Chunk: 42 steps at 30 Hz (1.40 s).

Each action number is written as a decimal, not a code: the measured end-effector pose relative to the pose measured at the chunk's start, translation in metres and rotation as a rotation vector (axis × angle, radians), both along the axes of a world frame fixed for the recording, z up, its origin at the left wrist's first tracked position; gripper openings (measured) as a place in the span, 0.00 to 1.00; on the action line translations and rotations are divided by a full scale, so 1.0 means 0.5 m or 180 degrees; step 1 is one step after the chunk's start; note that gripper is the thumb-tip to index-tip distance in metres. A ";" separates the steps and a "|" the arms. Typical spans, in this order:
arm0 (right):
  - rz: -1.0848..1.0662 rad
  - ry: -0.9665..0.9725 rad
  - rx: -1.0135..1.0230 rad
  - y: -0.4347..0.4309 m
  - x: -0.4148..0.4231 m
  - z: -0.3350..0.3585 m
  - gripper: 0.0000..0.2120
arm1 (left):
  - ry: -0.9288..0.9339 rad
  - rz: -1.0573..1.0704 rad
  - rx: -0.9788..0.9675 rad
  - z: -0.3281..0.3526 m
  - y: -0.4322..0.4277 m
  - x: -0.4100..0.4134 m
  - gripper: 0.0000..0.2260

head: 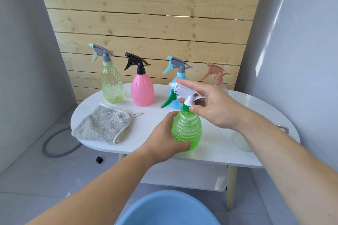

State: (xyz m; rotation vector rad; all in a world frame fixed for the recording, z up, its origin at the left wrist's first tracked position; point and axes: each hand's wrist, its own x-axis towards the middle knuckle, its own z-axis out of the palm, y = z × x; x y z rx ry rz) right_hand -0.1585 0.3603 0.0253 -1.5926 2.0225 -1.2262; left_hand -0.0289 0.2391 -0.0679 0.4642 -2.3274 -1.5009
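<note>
A white table [150, 129] stands on a pale floor [27, 188] in front of a wall of wood boards [146, 23]. A blue tub [164, 210] sits low down, close to the person.

At the back of the table stand a yellow bottle [112, 86], a pink bottle [142, 89], a blue bottle [174, 97] and a clear bottle [217, 76]. A grey cloth [102, 124] lies to the left.

The green bottle [186, 128] is upright at the front of the table. It is see-through with round ridges, a white top [184, 91] and a green trigger [169, 99]. The left hand [164, 139] curls tight round its body. The right hand [212, 107] pinches its neck, one finger lying straight along the top.
</note>
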 end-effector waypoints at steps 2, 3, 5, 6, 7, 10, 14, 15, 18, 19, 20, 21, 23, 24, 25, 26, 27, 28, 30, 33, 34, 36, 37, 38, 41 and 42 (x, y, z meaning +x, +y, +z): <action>-0.0006 -0.0011 0.0006 0.000 0.005 0.002 0.38 | 0.0002 0.0003 -0.0013 0.001 0.001 0.000 0.33; -0.0025 0.0013 0.0000 -0.001 0.009 0.002 0.39 | -0.0001 0.0017 -0.0004 0.000 0.001 -0.001 0.33; -0.0044 0.0049 -0.0024 -0.001 0.014 0.002 0.40 | 0.0005 0.0048 0.0028 -0.002 0.002 -0.002 0.33; -0.0044 0.0050 -0.0032 0.000 0.014 0.001 0.41 | 0.0009 0.0083 0.0047 -0.005 0.004 -0.001 0.33; -0.0058 0.0052 -0.0042 0.000 0.013 -0.001 0.41 | 0.0017 0.0132 0.0065 -0.007 0.004 -0.001 0.32; -0.0142 0.0106 -0.0065 0.001 0.010 -0.005 0.40 | 0.0040 0.0278 0.0063 -0.009 0.008 -0.004 0.34; -0.0334 0.0293 -0.0038 -0.002 0.009 -0.012 0.36 | 0.0024 0.0445 -0.0122 -0.013 0.020 -0.011 0.43; -0.0394 0.0388 -0.0057 -0.003 0.010 -0.014 0.35 | 0.0009 0.0460 -0.0154 -0.014 0.021 -0.013 0.45; -0.0436 0.0539 -0.0110 -0.004 0.014 -0.018 0.32 | 0.0013 0.0359 -0.0251 -0.016 0.017 -0.013 0.42; -0.0379 0.0394 -0.0133 -0.004 0.014 -0.016 0.32 | 0.0010 0.0304 -0.0290 -0.016 0.014 -0.012 0.39; -0.0312 0.0220 -0.0146 -0.002 0.010 -0.015 0.32 | 0.0019 0.0227 -0.0271 -0.016 0.010 -0.011 0.37; -0.0272 0.0106 -0.0148 -0.002 0.005 -0.014 0.33 | 0.0036 0.0155 -0.0189 -0.017 0.008 -0.009 0.34; -0.0296 0.0097 -0.0144 -0.004 0.003 -0.016 0.33 | 0.0064 0.0066 -0.0035 -0.018 0.005 -0.006 0.32; -0.0337 0.0149 -0.0155 -0.007 0.006 -0.018 0.33 | 0.0075 0.0065 -0.0005 -0.018 0.004 -0.005 0.33; -0.0403 0.0231 -0.0175 -0.011 0.008 -0.023 0.33 | 0.0086 0.0066 -0.0011 -0.018 0.003 -0.004 0.33; -0.0469 0.0336 -0.0189 -0.013 0.009 -0.026 0.33 | 0.0107 0.0067 -0.0003 -0.017 0.002 -0.004 0.33; -0.0505 0.0406 -0.0187 -0.013 0.010 -0.027 0.33 | 0.0109 0.0082 0.0003 -0.017 -0.001 -0.004 0.33; -0.0486 0.0433 -0.0165 -0.011 0.009 -0.027 0.33 | 0.0114 0.0095 0.0022 -0.016 -0.002 -0.003 0.33; -0.0344 0.0366 -0.0079 -0.006 0.000 -0.022 0.34 | 0.0100 0.0145 0.0031 -0.018 -0.003 -0.003 0.32; -0.0420 0.0420 -0.0012 -0.006 -0.005 -0.024 0.35 | 0.0117 0.0260 -0.0031 -0.017 0.009 -0.005 0.33; -0.0549 0.0553 -0.0041 -0.008 -0.002 -0.027 0.35 | 0.0123 0.0300 -0.0077 -0.015 0.014 -0.006 0.33; -0.0706 0.0702 -0.0065 -0.008 0.003 -0.032 0.35 | 0.0110 0.0338 -0.0126 -0.012 0.020 -0.007 0.34; -0.0667 0.0671 -0.0070 -0.006 0.005 -0.033 0.36 | 0.0100 0.0344 -0.0127 -0.011 0.019 -0.008 0.35; -0.0571 0.0615 -0.0063 -0.003 0.005 -0.032 0.36 | 0.0088 0.0342 -0.0124 -0.011 0.019 -0.008 0.35; -0.0355 0.0436 -0.0041 0.001 0.003 -0.028 0.37 | 0.0072 0.0322 -0.0113 -0.010 0.018 -0.007 0.36; -0.0363 0.0405 -0.0076 -0.001 0.003 -0.028 0.36 | 0.0076 0.0327 -0.0118 -0.010 0.019 -0.007 0.36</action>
